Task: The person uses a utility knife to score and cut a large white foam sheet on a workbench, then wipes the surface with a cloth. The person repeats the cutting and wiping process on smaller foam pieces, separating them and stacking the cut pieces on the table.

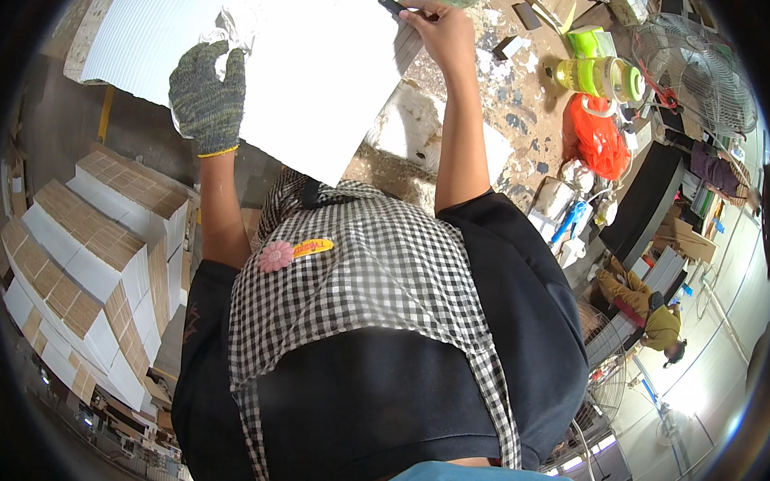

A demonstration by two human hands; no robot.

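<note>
A large white sheet or panel (328, 81), partly washed out by glare, lies on the worktable in front of me. My left hand (209, 98), in a dark green knitted glove with a yellow cuff, rests at its left side. Its fingers curl round a crumpled white cloth (240, 29). My bare right hand (442, 31) is over the far right edge of the sheet. Between its thumb and fingers sits a slim black-handled tool (389, 3) that looks like a utility knife; its tip is lost against the white.
The paint-stained worktable (516, 121) extends right, bearing a yellow-green bottle (596, 78), a red plastic bag (598, 140) and scraps. A wire fan (693, 73) stands beyond. Stacked white and brown panels (97, 259) fill the left. Another person (642, 308) is farther off at right.
</note>
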